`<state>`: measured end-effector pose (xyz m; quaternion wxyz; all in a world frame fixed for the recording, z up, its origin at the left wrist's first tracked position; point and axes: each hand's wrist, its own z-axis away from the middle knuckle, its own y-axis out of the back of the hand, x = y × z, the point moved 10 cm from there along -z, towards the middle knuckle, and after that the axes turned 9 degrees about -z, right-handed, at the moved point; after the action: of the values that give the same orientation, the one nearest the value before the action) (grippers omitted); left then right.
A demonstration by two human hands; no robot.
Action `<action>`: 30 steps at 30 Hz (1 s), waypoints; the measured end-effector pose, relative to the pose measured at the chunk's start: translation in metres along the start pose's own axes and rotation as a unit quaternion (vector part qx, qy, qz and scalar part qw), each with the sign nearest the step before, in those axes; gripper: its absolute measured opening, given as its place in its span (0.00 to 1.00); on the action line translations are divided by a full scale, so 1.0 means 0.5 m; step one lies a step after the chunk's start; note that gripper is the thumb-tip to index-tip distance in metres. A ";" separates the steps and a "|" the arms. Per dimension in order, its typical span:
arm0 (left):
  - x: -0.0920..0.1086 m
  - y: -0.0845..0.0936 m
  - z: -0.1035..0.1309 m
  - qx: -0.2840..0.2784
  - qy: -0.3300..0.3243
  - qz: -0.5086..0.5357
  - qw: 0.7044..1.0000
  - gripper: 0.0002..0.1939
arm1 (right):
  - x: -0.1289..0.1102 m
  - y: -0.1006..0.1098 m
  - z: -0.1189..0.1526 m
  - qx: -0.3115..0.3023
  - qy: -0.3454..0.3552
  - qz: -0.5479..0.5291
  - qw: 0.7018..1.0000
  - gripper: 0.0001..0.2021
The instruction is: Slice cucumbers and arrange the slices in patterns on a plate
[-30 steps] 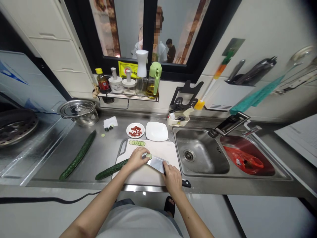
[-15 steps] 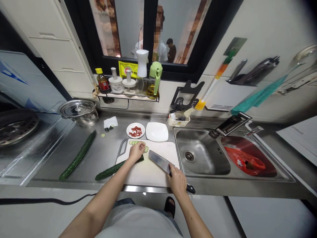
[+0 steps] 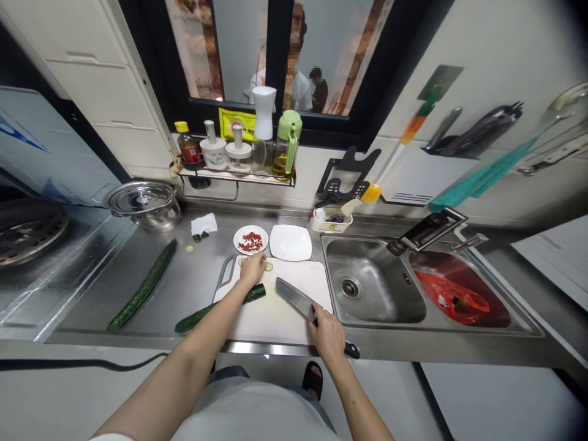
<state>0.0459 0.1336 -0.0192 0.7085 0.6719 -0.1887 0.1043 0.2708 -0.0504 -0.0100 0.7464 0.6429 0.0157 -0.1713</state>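
Observation:
My left hand (image 3: 252, 269) is at the far edge of the white cutting board (image 3: 285, 324), fingers bent together over thin cucumber slices. One cucumber slice (image 3: 269, 267) shows at its fingertips; the hand hides most of the others. Below my left wrist lies a cut cucumber (image 3: 254, 293), running off the board's left side, partly under my forearm. My right hand (image 3: 327, 334) grips the black handle of a kitchen knife (image 3: 294, 297). Its wide blade rests low over the board, pointing up and left. Just beyond the board are a plate of chopped red pieces (image 3: 251, 241) and a white square plate (image 3: 290, 242).
A whole cucumber (image 3: 142, 288) lies on the steel counter at left, near a lidded pot (image 3: 147, 205). White paper (image 3: 204, 224) holds cucumber ends. To the right is a double sink (image 3: 374, 282) with a red bag (image 3: 452, 297). A condiment shelf (image 3: 239, 176) hangs behind.
My left hand has moved farther from me and slightly left, toward the board's far edge, and the slice by its fingertips has shifted the same way. The knife stays nearly still.

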 end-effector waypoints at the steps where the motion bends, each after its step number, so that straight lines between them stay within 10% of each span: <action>1: 0.001 0.001 0.001 -0.003 -0.010 -0.009 1.000 0.09 | -0.001 -0.001 0.000 -0.002 0.001 0.000 1.000 0.23; 30: 0.007 -0.012 0.000 -0.035 -0.067 -0.036 0.997 0.11 | -0.018 0.013 -0.026 -0.005 -0.006 -0.061 0.998 0.21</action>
<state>0.0516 0.1328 -0.0234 0.7204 0.6589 -0.2147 0.0270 0.2667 -0.0350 -0.0039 0.7379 0.6361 0.0511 -0.2198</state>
